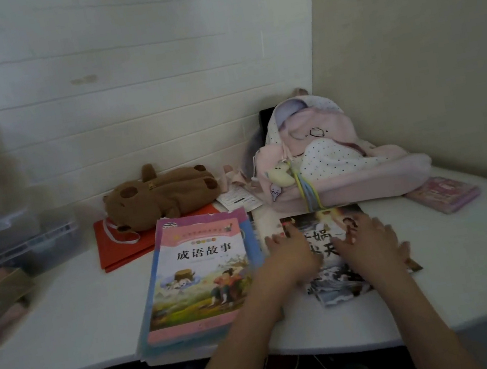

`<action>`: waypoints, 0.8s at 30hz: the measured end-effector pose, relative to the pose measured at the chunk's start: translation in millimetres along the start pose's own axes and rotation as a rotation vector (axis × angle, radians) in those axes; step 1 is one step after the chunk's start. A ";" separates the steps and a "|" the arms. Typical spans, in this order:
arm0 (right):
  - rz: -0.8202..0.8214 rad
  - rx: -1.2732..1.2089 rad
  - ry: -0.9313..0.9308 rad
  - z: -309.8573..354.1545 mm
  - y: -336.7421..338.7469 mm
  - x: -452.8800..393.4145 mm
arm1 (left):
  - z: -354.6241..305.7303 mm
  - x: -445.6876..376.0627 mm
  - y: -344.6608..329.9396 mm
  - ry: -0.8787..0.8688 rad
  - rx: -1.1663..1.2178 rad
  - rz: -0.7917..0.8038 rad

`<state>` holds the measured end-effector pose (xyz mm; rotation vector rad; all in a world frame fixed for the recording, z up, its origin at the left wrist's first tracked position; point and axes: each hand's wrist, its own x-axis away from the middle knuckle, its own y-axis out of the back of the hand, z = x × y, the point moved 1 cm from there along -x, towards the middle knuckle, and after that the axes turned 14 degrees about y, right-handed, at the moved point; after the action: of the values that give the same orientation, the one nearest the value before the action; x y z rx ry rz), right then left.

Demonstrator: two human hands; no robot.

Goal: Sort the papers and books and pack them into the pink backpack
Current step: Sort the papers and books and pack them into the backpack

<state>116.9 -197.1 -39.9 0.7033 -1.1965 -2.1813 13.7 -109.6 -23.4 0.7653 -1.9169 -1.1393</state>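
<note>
Two hands lie flat on one dark-covered picture book in front of us on the white table. Our left hand presses its palm on the book's left half, fingers spread and pointing away from us; our right hand does the same on the right half, thumb out to the side. Neither grip is closed around anything: both are wide and flat, touching only the cover. More loose sheets or thin books stick out from under the near edge of that book, though we cannot tell how many.

Just to the left sits a stack of books, the top one pink-bordered with a painted country scene, its near end hanging over the table edge. Behind the dark book, in the corner against the wall, the pink backpack lies slumped, with a dotted white pocket and a small plush charm hanging on its front. A brown plush bag rests on a red folder at the back left, and a pink case lies to the right of the backpack.
</note>
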 end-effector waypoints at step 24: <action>-0.298 -1.232 0.405 -37.0 69.8 0.1 | -26.1 31.6 34.3 -0.462 1.472 -0.242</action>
<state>156.4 -250.2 3.3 0.6855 0.5245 -2.2970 15.2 -131.7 25.1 1.5667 -3.0153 0.2658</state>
